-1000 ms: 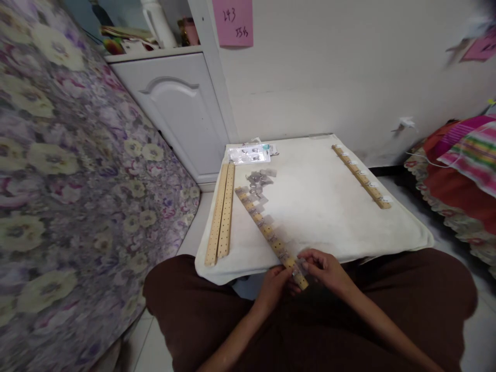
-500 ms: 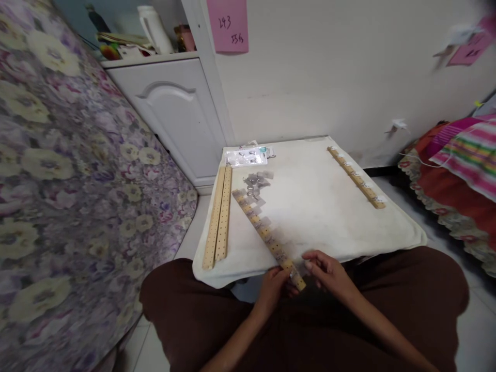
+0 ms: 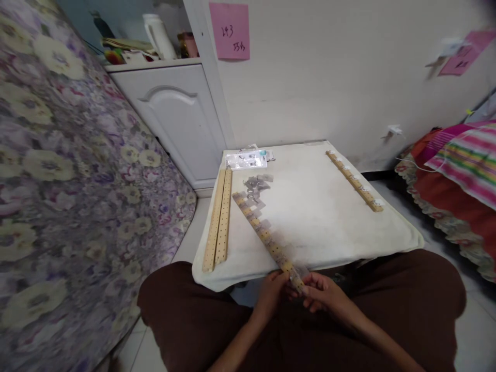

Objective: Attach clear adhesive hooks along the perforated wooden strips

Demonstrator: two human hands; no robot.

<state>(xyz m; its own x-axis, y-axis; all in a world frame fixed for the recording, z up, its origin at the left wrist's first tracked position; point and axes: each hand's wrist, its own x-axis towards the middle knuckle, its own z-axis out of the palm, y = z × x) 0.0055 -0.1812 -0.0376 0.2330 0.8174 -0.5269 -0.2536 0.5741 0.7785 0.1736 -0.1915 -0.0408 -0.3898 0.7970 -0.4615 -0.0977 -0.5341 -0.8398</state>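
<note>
A long tan perforated strip slants across the near left of the table, its near end raised past the edge above my lap. Clear square plates with small metal hooks sit along it. My left hand is closed around the strip near that end. At the tip, my right hand pinches the strip with thumb and fingers, next to a clear plate; whether it also holds a separate piece is hidden. Beyond the strip's far end lies a loose pile of clear hooks.
Two tan perforated strips lie side by side at the table's left. A similar strip with white hooks lies along the right. Flat clear packaging rests at the back left of the cloth-covered table. A floral curtain hangs left.
My right hand has moved down and left onto the strip's near end, with its fingers closing there. My left hand keeps its grip. The view has tilted slightly.
</note>
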